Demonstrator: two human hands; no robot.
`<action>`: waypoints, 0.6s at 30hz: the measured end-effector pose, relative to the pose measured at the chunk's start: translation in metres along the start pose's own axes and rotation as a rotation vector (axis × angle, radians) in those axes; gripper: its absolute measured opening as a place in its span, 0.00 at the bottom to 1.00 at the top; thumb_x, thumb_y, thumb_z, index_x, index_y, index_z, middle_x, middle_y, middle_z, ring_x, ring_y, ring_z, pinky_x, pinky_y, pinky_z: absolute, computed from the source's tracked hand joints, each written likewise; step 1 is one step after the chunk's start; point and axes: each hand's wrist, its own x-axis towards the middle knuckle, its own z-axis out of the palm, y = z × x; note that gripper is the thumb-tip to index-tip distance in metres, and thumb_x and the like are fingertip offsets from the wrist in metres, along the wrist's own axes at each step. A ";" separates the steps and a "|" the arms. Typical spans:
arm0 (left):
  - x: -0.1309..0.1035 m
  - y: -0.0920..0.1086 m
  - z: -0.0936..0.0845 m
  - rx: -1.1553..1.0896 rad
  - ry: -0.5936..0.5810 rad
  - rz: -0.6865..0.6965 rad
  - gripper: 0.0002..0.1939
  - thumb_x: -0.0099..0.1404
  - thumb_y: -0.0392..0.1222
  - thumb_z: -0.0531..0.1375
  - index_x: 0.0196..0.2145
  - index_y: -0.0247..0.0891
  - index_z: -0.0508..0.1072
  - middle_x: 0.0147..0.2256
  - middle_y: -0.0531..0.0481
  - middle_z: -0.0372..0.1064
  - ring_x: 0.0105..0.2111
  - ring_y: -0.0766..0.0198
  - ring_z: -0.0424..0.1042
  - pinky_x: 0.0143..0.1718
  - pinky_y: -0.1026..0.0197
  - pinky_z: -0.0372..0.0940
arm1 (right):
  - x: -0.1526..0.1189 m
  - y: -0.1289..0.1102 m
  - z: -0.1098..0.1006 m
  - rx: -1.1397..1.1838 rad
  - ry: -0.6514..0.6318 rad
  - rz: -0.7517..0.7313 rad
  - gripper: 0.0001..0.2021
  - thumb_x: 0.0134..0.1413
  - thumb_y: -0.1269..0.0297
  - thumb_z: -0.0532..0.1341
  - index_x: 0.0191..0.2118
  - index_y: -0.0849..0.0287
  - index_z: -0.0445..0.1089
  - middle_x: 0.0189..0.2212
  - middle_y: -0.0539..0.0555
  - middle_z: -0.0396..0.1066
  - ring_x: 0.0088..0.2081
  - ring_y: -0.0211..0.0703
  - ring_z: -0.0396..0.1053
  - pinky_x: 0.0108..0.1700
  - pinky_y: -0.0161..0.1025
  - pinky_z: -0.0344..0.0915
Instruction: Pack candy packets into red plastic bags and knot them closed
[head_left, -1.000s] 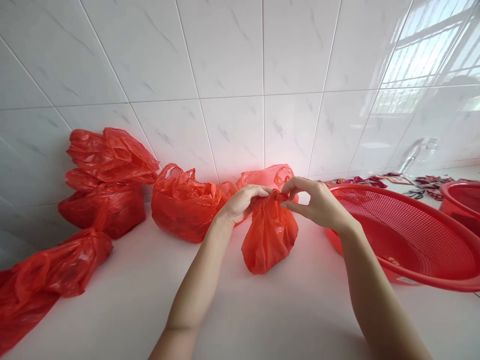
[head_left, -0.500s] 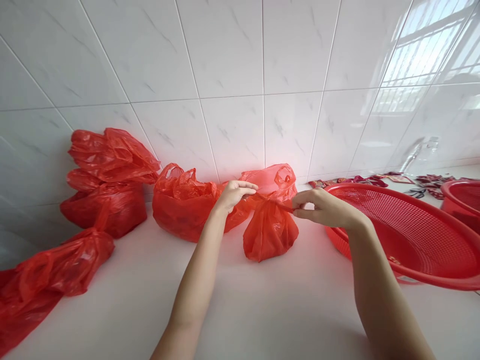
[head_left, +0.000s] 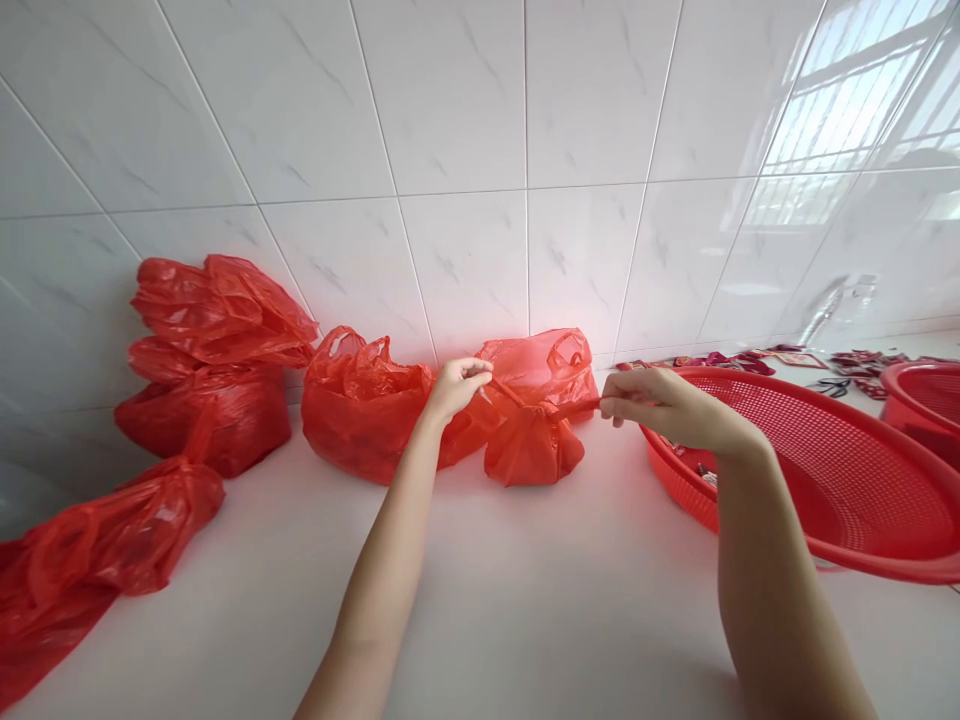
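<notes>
A small red plastic bag (head_left: 531, 452) rests on the white counter, its neck gathered into a knot. My left hand (head_left: 456, 388) pinches one handle of it and stretches it to the left. The other handle is drawn out to the right, pinched between the fingers of my right hand (head_left: 664, 405). What the bag holds is hidden. Just behind it, against the wall, is another red plastic bag (head_left: 536, 355). A fuller red bag (head_left: 360, 425), loose at the top, sits beyond my left hand.
Several red bags (head_left: 217, 410) are heaped at the left, with one more bag (head_left: 142, 530) nearer me. To the right stands a large red basket (head_left: 885, 490), with small red packets (head_left: 727, 363), black scissors (head_left: 831, 387), a clear bottle (head_left: 844, 310) and a second red basket (head_left: 930, 400) behind.
My hands have moved farther apart, pulling both handles outward. The bag's neck has tightened into a knot, and its body sits lower and more squat.
</notes>
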 end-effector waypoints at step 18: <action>-0.062 0.070 0.029 -0.241 -0.347 0.223 0.16 0.53 0.49 0.73 0.36 0.36 0.83 0.32 0.47 0.79 0.30 0.60 0.78 0.38 0.56 0.75 | 0.029 -0.020 0.054 0.557 0.294 -0.246 0.19 0.52 0.48 0.70 0.39 0.55 0.65 0.33 0.51 0.73 0.36 0.45 0.73 0.43 0.45 0.70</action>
